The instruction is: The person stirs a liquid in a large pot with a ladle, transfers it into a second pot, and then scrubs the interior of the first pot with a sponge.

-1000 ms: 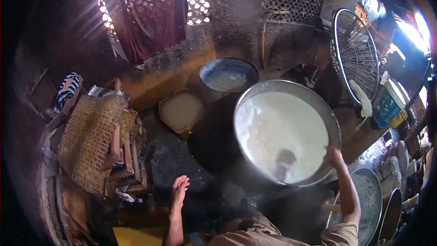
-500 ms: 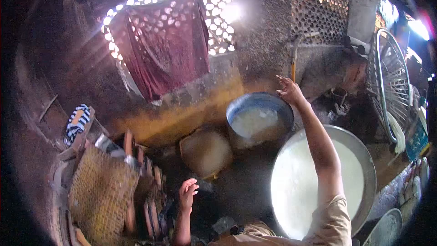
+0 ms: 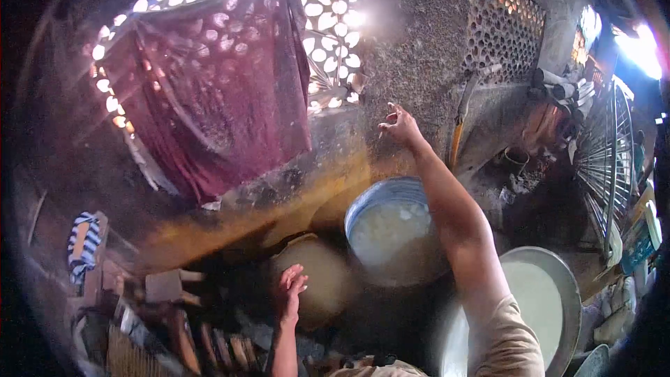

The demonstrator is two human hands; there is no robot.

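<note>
Head view: right hand (image 3: 401, 127) is half-open, far out by the rough wall (image 3: 415, 49). Left hand (image 3: 292, 285) is nearer, loosely curled, left of the round blue tub (image 3: 354, 218). Round grey metal pan (image 3: 576, 300), milky liquid inside, sits near right.

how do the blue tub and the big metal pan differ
The blue tub has a streaky blue inner wall; the big metal pan is grey. The pan looks wider than the tub. The tub's contents look patchy, the pan's smooth. Both are round, open-topped and hold something pale.
</note>
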